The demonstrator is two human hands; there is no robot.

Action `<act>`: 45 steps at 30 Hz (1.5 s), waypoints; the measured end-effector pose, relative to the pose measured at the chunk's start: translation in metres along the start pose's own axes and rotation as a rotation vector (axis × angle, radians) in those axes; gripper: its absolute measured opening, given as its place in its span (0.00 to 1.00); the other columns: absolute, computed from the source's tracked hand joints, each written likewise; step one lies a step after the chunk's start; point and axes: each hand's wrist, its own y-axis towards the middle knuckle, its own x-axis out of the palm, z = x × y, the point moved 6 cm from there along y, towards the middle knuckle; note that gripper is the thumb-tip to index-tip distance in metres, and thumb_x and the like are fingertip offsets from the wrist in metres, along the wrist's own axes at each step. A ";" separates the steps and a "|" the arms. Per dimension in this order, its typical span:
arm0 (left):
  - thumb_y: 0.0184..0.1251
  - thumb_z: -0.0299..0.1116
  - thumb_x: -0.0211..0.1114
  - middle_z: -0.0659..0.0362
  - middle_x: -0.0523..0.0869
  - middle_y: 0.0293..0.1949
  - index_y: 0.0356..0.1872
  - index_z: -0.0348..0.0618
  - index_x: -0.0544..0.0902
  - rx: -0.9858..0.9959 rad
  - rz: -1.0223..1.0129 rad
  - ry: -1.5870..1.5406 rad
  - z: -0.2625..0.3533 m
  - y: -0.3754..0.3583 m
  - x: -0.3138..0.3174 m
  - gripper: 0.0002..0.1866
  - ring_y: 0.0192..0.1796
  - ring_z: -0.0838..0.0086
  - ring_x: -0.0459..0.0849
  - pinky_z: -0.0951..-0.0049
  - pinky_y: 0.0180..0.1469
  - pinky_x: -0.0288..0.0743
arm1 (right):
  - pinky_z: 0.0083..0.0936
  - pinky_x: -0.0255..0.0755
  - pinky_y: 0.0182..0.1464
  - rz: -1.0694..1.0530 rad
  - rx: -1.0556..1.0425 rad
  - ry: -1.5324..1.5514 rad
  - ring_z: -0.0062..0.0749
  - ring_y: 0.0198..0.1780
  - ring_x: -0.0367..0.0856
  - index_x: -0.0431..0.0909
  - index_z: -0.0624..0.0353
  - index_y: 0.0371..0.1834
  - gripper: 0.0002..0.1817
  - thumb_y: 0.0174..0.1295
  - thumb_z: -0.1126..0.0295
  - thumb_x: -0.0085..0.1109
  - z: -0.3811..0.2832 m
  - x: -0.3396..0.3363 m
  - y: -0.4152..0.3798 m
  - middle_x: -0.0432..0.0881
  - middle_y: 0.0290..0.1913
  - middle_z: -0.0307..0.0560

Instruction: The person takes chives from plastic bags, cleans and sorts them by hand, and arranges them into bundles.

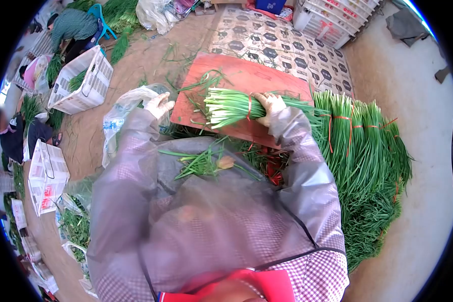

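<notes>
the right hand (270, 106) has its fingers bent over the green bundle (231, 107), closed on it just beside the red band (249, 107). the bundle lies on the red board (282, 83), its pale ends pointing to the left side. the left hand (159, 105) is empty, with fingers partly spread, near the board's left edge. more tied bundles (357, 126) lie to the right of the board.
</notes>
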 end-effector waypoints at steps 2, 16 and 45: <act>0.66 0.55 0.56 0.53 0.73 0.62 0.65 0.39 0.66 0.096 -0.259 -0.677 0.022 0.000 0.010 0.35 0.63 0.65 0.72 0.63 0.64 0.65 | 0.39 0.62 0.59 0.142 -0.188 -0.040 0.41 0.58 0.73 0.68 0.49 0.62 0.40 0.38 0.65 0.69 -0.019 -0.027 -0.010 0.76 0.56 0.45; 0.62 0.40 0.62 0.46 0.77 0.55 0.62 0.35 0.68 0.044 -0.916 -1.827 0.211 -0.122 0.008 0.30 0.56 0.60 0.78 0.59 0.61 0.72 | 0.44 0.58 0.68 0.478 -0.420 -0.222 0.48 0.68 0.62 0.62 0.49 0.66 0.49 0.31 0.69 0.73 -0.152 -0.109 -0.026 0.67 0.64 0.50; 0.51 0.41 0.70 0.50 0.77 0.51 0.62 0.34 0.63 0.299 -1.090 -1.244 0.368 -0.216 0.047 0.39 0.49 0.62 0.81 0.65 0.52 0.78 | 0.27 0.74 0.47 0.375 0.258 1.832 0.30 0.45 0.80 0.73 0.63 0.54 0.26 0.56 0.59 0.66 -0.104 -0.037 -0.217 0.81 0.46 0.46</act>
